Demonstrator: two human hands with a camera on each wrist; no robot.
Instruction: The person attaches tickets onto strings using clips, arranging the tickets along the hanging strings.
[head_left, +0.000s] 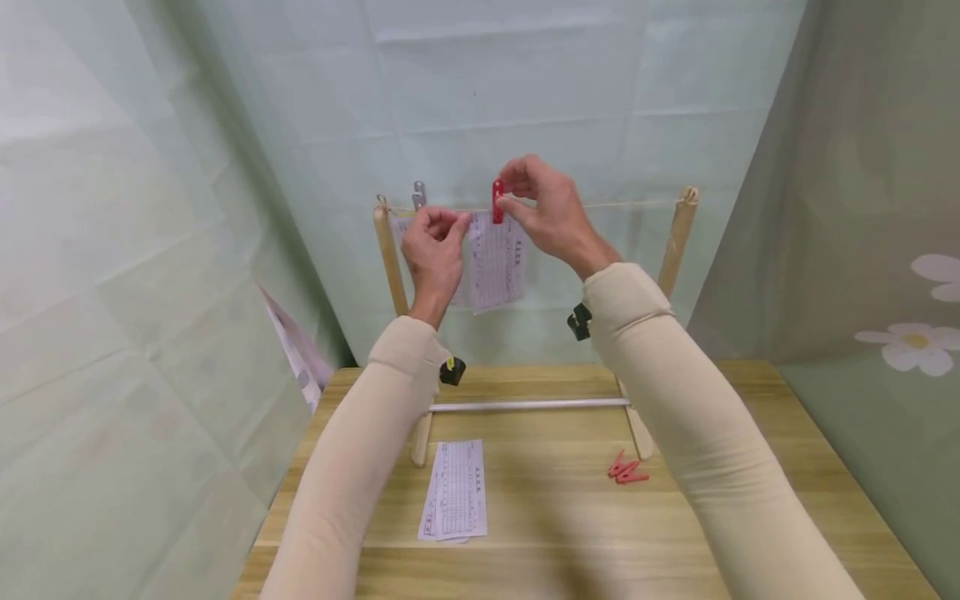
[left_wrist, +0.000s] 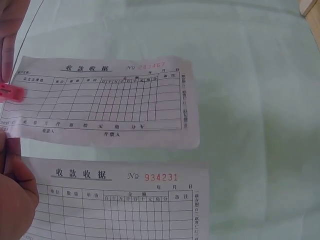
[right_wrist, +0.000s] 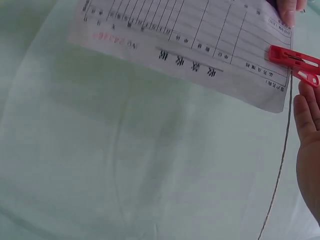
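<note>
A receipt slip [left_wrist: 100,100] with printed columns hangs lengthwise down from the string [right_wrist: 280,165]. Its top edge is pinched between the thumb and forefinger of my left hand [head_left: 437,254]. My right hand [head_left: 551,204] holds a red clothespin [head_left: 498,202], thumb on one leg, with the clothespin's jaws over the slip's top corner at the string. In the right wrist view this clothespin [right_wrist: 295,60] bites the paper's edge. Beside it, partly behind my left hand, hangs a second receipt slip [left_wrist: 125,200], under a grey clothespin [head_left: 419,193].
The string runs between two wooden posts [head_left: 678,237] joined low down by a pale rod [head_left: 532,405]. On the wooden table [head_left: 540,517] lie a few more receipt slips [head_left: 459,492] at the left and red clothespins [head_left: 626,472] at the right. Pale cloth [head_left: 525,83] surrounds the table.
</note>
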